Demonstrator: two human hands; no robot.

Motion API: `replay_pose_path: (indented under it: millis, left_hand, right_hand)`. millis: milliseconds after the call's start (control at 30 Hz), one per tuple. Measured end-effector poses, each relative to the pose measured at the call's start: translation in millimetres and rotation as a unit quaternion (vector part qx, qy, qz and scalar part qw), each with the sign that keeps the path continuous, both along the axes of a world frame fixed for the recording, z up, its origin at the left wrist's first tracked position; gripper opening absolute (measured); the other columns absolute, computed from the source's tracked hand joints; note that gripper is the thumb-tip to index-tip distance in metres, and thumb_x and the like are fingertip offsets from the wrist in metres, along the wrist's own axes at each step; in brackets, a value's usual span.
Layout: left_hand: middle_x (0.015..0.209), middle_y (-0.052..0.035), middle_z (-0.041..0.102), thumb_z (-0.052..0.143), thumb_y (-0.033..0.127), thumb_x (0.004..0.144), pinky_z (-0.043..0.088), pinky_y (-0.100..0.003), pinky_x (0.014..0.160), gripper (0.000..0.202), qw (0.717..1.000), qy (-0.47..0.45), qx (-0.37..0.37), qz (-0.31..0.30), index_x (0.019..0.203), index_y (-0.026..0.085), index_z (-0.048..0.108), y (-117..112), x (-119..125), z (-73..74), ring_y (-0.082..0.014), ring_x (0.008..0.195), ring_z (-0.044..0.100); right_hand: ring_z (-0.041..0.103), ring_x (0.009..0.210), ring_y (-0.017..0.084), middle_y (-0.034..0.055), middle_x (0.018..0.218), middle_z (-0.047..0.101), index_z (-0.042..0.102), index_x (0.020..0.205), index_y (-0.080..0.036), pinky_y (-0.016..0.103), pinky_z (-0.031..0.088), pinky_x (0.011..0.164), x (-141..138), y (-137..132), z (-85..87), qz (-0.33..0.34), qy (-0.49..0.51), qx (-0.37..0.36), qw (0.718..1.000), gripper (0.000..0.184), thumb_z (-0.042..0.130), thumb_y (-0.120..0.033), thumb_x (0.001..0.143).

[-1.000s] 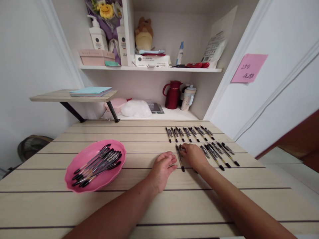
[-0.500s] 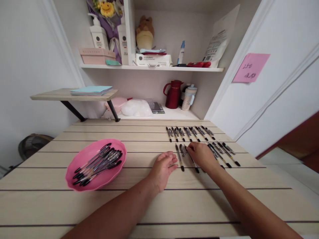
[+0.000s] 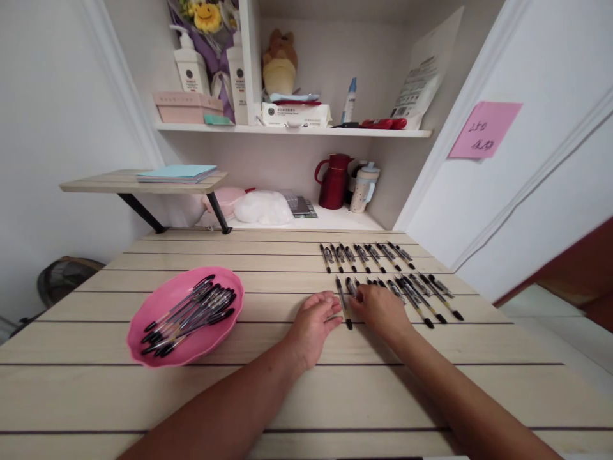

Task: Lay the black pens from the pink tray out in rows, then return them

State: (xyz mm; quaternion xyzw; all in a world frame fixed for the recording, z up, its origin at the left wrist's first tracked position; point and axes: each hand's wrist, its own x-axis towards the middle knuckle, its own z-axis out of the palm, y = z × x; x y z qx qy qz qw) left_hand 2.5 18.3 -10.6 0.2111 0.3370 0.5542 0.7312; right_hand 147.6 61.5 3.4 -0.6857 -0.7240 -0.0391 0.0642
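Black pens lie in two rows on the wooden table (image 3: 306, 390): a far row (image 3: 366, 255) and a near row (image 3: 412, 292). My right hand (image 3: 379, 309) rests over the left end of the near row, fingertips on a pen (image 3: 351, 287) there. Just left of it lies another pen (image 3: 343, 303). My left hand (image 3: 313, 322) sits palm-up and loosely curled on the table beside that pen, holding nothing. A pink bowl (image 3: 184, 316) at the left holds several more black pens (image 3: 189, 313).
Behind the table, a white alcove holds a red jug (image 3: 334, 181), a lidded cup (image 3: 363, 186) and a white bag (image 3: 263, 207). The shelf above carries bottles, boxes and a plush toy. A small raised wooden shelf (image 3: 138, 185) holds blue paper. A pink note (image 3: 483, 130) is stuck on the right wall.
My right hand shifted right along the near row, then came back left onto the pens at its left end. The left hand stayed put.
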Motion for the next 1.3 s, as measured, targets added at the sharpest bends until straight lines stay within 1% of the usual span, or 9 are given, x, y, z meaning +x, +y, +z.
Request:
replay_pose_path:
  millis: [200, 267, 433, 633, 833, 967, 1067, 1200, 1300]
  left_hand:
    - [0.094, -0.0096, 0.061, 0.064, 0.025, 0.068, 0.038, -0.036, 0.087, 0.023, 1.000, 0.006, 0.004, -0.004, 0.089, 0.016, 0.059, -0.8, 0.1, 0.3, -0.0195, 0.093, 0.055]
    - [0.096, -0.0099, 0.060, 0.064, 0.024, 0.068, 0.038, -0.036, 0.087, 0.024, 1.000, 0.013, 0.006, -0.008, 0.090, 0.016, 0.059, -0.7, 0.2, 0.1, -0.0197, 0.094, 0.054]
    - [0.099, -0.0106, 0.059, 0.065, 0.025, 0.068, 0.037, -0.037, 0.089, 0.025, 1.000, 0.016, 0.003, -0.009, 0.091, 0.017, 0.061, -0.6, 0.4, 0.3, -0.0209, 0.097, 0.053]
    - [0.096, -0.0108, 0.060, 0.066, 0.023, 0.067, 0.037, -0.038, 0.089, 0.024, 1.000, 0.005, 0.004, -0.008, 0.089, 0.016, 0.061, 0.1, 0.4, -0.9, -0.0206, 0.096, 0.054]
    - [0.098, -0.0112, 0.060, 0.064, 0.022, 0.068, 0.039, -0.036, 0.087, 0.025, 1.000, 0.015, 0.006, -0.015, 0.092, 0.016, 0.060, 1.6, 0.1, -2.8, -0.0202, 0.095, 0.054]
    - [0.099, -0.0108, 0.059, 0.063, 0.022, 0.068, 0.042, -0.032, 0.080, 0.026, 1.000, 0.025, 0.005, -0.016, 0.093, 0.016, 0.059, 1.4, 0.4, -1.4, -0.0181, 0.088, 0.056]
    - [0.099, -0.0093, 0.058, 0.063, 0.024, 0.068, 0.043, -0.028, 0.070, 0.028, 0.999, 0.035, 0.001, -0.021, 0.095, 0.017, 0.057, 0.7, 0.9, 1.4, -0.0153, 0.078, 0.058]
    - [0.095, -0.0078, 0.058, 0.061, 0.029, 0.069, 0.037, -0.022, 0.054, 0.031, 0.999, 0.041, 0.001, -0.036, 0.097, 0.017, 0.055, 0.2, 1.1, 5.2, -0.0096, 0.061, 0.055]
    - [0.094, -0.0080, 0.058, 0.060, 0.032, 0.069, 0.032, -0.020, 0.050, 0.035, 0.998, 0.052, -0.005, -0.044, 0.101, 0.017, 0.053, 0.4, 1.0, 6.5, -0.0071, 0.055, 0.052]
  right_hand:
    - [0.061, 0.072, 0.019, 0.0077, 0.075, 0.066, 0.061, 0.073, -0.018, 0.024, 0.032, 0.053, 2.9, -2.9, -1.1, 0.016, -0.005, -0.003, 1.000, 0.022, 0.043, -0.029, 0.079]
    - [0.061, 0.072, 0.019, 0.0076, 0.075, 0.066, 0.061, 0.073, -0.018, 0.024, 0.032, 0.053, 3.0, -3.9, -0.7, 0.012, -0.006, -0.001, 1.000, 0.022, 0.043, -0.029, 0.079]
    - [0.061, 0.071, 0.020, 0.0090, 0.074, 0.065, 0.060, 0.075, -0.017, 0.025, 0.033, 0.054, 1.4, -3.7, -2.4, -0.007, -0.009, 0.007, 1.000, 0.030, 0.042, -0.041, 0.080]
    - [0.061, 0.073, 0.019, 0.0094, 0.077, 0.065, 0.060, 0.077, -0.017, 0.024, 0.034, 0.055, 2.5, -2.4, -7.1, -0.001, -0.014, 0.010, 1.000, 0.026, 0.043, -0.035, 0.081]
    - [0.061, 0.072, 0.019, 0.0086, 0.076, 0.065, 0.060, 0.075, -0.017, 0.025, 0.032, 0.054, 4.5, -2.5, -7.3, 0.006, -0.010, 0.015, 1.000, 0.024, 0.042, -0.033, 0.081]
    - [0.061, 0.070, 0.020, 0.0078, 0.074, 0.065, 0.059, 0.072, -0.018, 0.025, 0.030, 0.051, 3.4, -6.9, -2.0, 0.006, 0.000, 0.020, 1.000, 0.028, 0.041, -0.036, 0.081]
    - [0.061, 0.067, 0.018, 0.0077, 0.070, 0.066, 0.059, 0.067, -0.018, 0.025, 0.029, 0.050, -2.4, -17.7, 3.9, 0.019, 0.021, -0.004, 1.000, 0.032, 0.037, -0.034, 0.083]
    - [0.061, 0.064, 0.019, 0.0084, 0.068, 0.066, 0.061, 0.068, -0.018, 0.026, 0.029, 0.050, -13.8, -34.4, 5.0, 0.045, 0.035, -0.029, 0.998, 0.032, 0.039, -0.036, 0.082]
    - [0.061, 0.065, 0.020, 0.0095, 0.070, 0.067, 0.061, 0.069, -0.018, 0.026, 0.029, 0.051, -18.3, -39.4, 0.3, 0.036, 0.030, -0.033, 0.998, 0.031, 0.039, -0.035, 0.082]
